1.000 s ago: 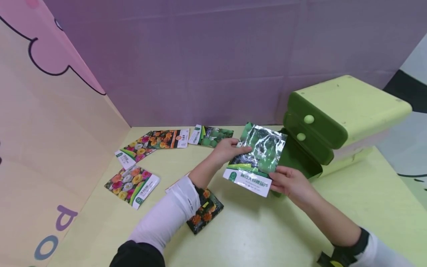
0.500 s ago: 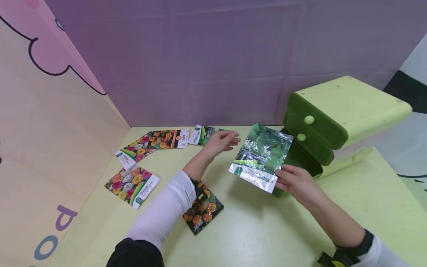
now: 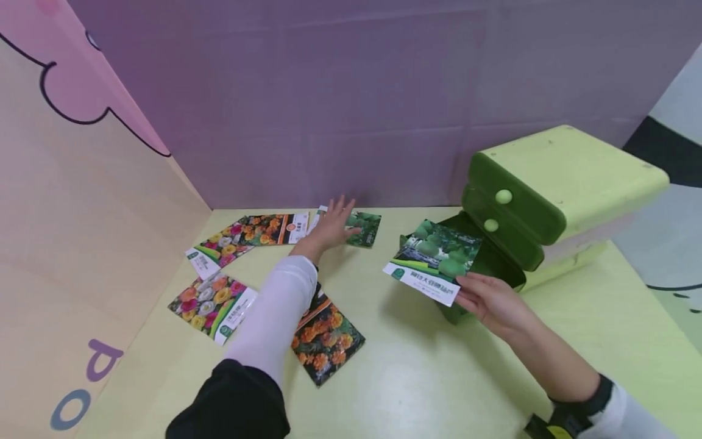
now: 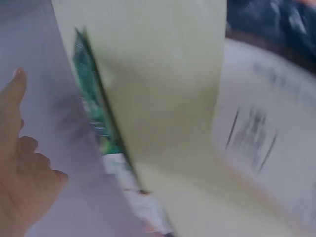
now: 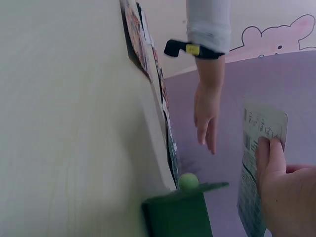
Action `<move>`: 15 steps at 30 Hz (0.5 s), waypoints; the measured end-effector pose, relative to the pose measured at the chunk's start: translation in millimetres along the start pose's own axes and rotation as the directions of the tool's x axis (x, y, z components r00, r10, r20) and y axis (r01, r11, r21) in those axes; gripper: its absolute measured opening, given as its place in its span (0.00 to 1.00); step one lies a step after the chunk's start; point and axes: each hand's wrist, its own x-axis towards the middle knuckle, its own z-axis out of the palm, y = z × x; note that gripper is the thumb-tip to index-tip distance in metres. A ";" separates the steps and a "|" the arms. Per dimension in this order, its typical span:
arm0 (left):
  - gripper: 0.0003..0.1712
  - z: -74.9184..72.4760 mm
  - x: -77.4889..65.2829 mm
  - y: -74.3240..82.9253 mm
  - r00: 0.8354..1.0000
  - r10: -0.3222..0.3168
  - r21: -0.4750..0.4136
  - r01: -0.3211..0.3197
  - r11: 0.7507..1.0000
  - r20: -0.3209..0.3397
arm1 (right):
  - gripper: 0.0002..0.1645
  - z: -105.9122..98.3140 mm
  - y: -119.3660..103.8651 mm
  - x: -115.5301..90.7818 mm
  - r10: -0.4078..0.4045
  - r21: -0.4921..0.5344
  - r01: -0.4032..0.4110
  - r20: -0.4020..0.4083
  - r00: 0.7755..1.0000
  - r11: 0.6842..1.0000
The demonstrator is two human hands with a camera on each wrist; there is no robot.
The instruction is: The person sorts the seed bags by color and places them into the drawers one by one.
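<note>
Green packet (image 3: 436, 251) held up, partly hiding open drawer (image 3: 498, 263), flower packets (image 3: 211, 306) leftward

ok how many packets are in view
6: held green packet in the right hand; back green packet partly behind the left hand; back orange packet; front orange packet beside the left sleeve; back multicoloured packet and front multicoloured packet at left. More may be hidden.

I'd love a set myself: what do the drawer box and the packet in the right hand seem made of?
Drawer box: probably moulded plastic, satiny, going by its rounded corners and smooth faces. Packet: plastic film or coated paper, I can't tell which; smooth-looking, thin and printed.
</note>
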 end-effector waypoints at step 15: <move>0.42 29.4 20.7 -13.2 0.991 -0.058 0.127 0.043 0.991 0.124 | 0.12 -5.3 -2.6 8.8 0.041 0.309 -0.012 -0.086 0.995 0.951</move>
